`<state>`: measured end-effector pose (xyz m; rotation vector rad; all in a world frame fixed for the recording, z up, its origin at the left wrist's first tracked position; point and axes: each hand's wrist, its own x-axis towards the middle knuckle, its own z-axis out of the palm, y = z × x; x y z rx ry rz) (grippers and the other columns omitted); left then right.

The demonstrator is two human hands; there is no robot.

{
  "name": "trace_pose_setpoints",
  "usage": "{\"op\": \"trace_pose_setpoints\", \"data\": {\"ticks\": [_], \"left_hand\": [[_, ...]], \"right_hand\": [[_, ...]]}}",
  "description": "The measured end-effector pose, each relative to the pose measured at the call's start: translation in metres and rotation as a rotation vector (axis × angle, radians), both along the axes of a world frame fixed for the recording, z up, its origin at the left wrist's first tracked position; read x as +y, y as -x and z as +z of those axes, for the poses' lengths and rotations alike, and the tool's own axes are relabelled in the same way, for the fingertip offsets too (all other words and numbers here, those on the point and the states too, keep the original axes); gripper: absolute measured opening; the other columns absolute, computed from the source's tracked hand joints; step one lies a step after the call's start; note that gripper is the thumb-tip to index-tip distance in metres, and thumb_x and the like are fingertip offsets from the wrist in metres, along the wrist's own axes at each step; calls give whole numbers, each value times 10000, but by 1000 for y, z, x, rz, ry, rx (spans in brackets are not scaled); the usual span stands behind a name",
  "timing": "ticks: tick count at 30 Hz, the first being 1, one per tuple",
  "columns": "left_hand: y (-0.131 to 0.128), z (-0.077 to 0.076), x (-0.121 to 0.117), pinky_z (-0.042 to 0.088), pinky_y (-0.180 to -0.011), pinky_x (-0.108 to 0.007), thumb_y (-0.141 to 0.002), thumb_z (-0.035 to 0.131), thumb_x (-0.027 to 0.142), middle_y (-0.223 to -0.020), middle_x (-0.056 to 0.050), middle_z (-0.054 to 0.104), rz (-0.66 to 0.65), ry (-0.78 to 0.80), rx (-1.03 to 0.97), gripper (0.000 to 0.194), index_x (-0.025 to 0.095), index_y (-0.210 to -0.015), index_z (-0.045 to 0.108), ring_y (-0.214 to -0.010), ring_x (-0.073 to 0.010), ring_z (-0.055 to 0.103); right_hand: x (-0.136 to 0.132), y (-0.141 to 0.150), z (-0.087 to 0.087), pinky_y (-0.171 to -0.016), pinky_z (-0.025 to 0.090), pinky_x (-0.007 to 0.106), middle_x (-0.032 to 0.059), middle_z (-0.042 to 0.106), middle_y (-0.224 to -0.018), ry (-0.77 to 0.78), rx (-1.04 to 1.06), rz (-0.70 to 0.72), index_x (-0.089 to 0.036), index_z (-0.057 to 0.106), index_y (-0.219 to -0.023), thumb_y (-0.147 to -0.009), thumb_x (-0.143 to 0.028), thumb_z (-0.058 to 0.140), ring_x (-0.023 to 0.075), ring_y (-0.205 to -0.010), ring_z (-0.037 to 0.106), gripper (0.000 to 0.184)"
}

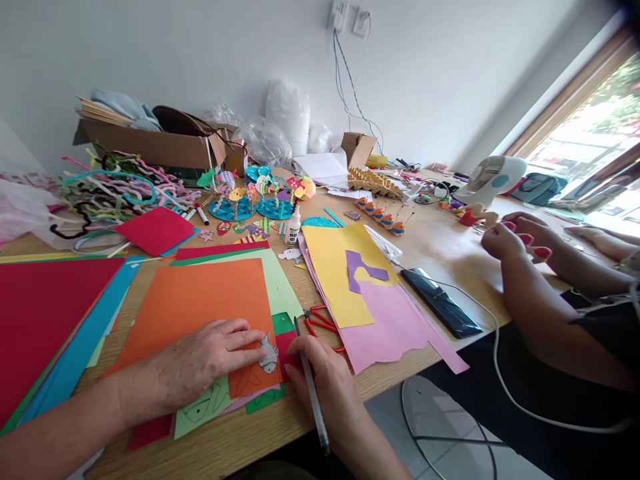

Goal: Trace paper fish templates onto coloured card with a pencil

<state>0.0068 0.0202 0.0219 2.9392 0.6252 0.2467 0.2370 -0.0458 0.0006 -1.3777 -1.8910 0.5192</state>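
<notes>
My left hand [200, 363] lies flat on a sheet of orange paper [210, 287], its fingertips on a small grey paper fish [269, 353] with drawn stripes. Near the fish, pencil-like outlines show on the orange sheet. Just right of it, my right hand [325, 387] grips a pen [313, 393], its tip end pointing up and away from me. Under the orange sheet are light green paper [205, 408] with a drawn fish, and red and dark green pieces. Red-handled pliers [323, 320] lie beyond my right hand, partly under pink paper [390, 327].
Coloured sheets [50, 293] lie at the left, yellow paper [335, 267] at the centre. A glue bottle [293, 227], paper ornaments [260, 193] and pipe cleaners [125, 187] stand behind. At right are a phone [440, 303], a white cable [495, 347] and another person's hands [515, 237] holding a red-edged item.
</notes>
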Motion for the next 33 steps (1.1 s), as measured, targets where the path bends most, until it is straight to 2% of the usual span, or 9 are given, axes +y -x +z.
{"op": "trace_pose_setpoints", "data": {"ticks": [6,13,17,22,27,33], "left_hand": [[1,-3,0,472,-949,-354,-927,424,29,-1277,-39,630,-13,-3,-10,447,271,-1260,597,-1124,-237,556],[6,11,5,423,-1024,-351,-843,345,-19,-1303,-52,609,46,148,-76,565,231,-1290,583,-1200,-209,528],[2,15,2,460,-957,-295,-847,332,-27,-1211,-62,658,21,198,-95,517,197,-1208,627,-1112,-190,580],[-3,10,-3,472,-933,-312,-890,388,12,-1173,-69,674,-1,160,-93,449,214,-1208,632,-1078,-209,588],[-1,8,-4,472,-926,-307,-895,363,-4,-1189,-64,664,3,120,-46,468,216,-1211,630,-1091,-212,576],[-1,8,-9,443,-984,-331,-863,437,37,-1243,-38,640,-12,72,-15,505,264,-1290,580,-1138,-230,541]], "right_hand": [[1,3,4,-650,419,229,8,649,-799,-1,-2,66,-203,576,-836,-728,6,583,162,-723,584,235],[5,9,5,-674,444,249,25,662,-837,-4,9,94,-204,577,-858,-717,23,591,182,-769,597,268],[8,11,5,-687,452,257,26,670,-857,21,-8,100,-205,587,-872,-694,47,603,193,-806,602,309],[9,12,4,-678,447,261,27,666,-842,25,-60,114,-205,591,-868,-679,55,626,202,-804,596,323],[6,11,5,-659,431,258,28,662,-814,3,-84,129,-198,588,-849,-701,57,603,198,-768,581,296],[5,10,4,-673,431,250,27,657,-815,1,-42,133,-195,582,-840,-759,21,574,187,-769,573,231]]}}
